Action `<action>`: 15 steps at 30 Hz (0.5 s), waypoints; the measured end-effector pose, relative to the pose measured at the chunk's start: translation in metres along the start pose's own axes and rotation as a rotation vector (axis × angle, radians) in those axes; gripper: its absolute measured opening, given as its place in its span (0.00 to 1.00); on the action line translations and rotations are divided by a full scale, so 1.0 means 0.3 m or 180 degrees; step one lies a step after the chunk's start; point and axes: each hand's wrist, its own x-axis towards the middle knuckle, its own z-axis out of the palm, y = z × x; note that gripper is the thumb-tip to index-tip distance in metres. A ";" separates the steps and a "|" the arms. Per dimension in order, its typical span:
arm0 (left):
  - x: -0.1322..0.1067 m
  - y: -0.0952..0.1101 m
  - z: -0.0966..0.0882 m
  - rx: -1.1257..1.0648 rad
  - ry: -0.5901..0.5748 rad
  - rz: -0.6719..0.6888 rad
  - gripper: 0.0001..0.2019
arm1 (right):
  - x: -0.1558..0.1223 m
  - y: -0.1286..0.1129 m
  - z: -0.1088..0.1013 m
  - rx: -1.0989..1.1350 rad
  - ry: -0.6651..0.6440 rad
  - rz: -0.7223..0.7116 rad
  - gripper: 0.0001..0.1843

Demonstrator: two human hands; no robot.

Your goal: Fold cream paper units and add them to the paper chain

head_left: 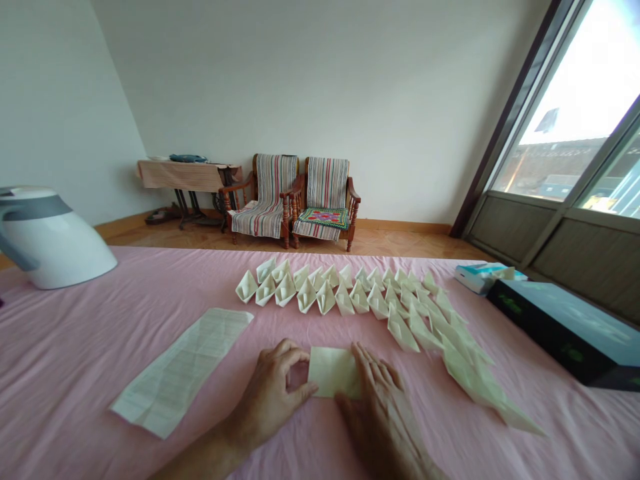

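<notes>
A small pale rectangular piece of folded paper (333,371) lies on the pink cloth between my hands. My left hand (277,380) grips its left edge, index finger at the upper corner and thumb at the lower one, with a gap between them. Across its right end rests my right hand (377,407), fingers stretched forward at the top and thumb at the lower edge; that end is partly hidden. Beyond them stand rows of folded paper boats (326,298). To the left, a long strip of creased paper (183,370) lies flat.
A white and grey kettle (70,243) stands at the far left. On the right are a black box (565,327) and a blue-white packet (480,277). The boat rows bend towards me on the right. Past the pink-covered surface (165,280) stand two wooden chairs (325,193).
</notes>
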 end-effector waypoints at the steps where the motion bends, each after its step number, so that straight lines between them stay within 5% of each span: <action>1: -0.001 0.003 -0.001 -0.0008 -0.0012 0.0023 0.10 | 0.000 -0.002 0.003 0.0017 0.0023 0.0002 0.39; 9: -0.032 0.040 0.000 0.0157 0.0051 0.1278 0.09 | 0.034 -0.029 -0.074 0.0025 0.0546 -0.0398 0.36; 12: -0.049 0.047 0.000 0.0630 0.0384 0.1488 0.11 | 0.049 -0.061 -0.128 0.0083 0.0600 -0.0692 0.30; 15: -0.064 0.056 0.004 0.1109 0.0317 0.1674 0.12 | 0.046 -0.091 -0.148 0.0395 0.0652 -0.0907 0.19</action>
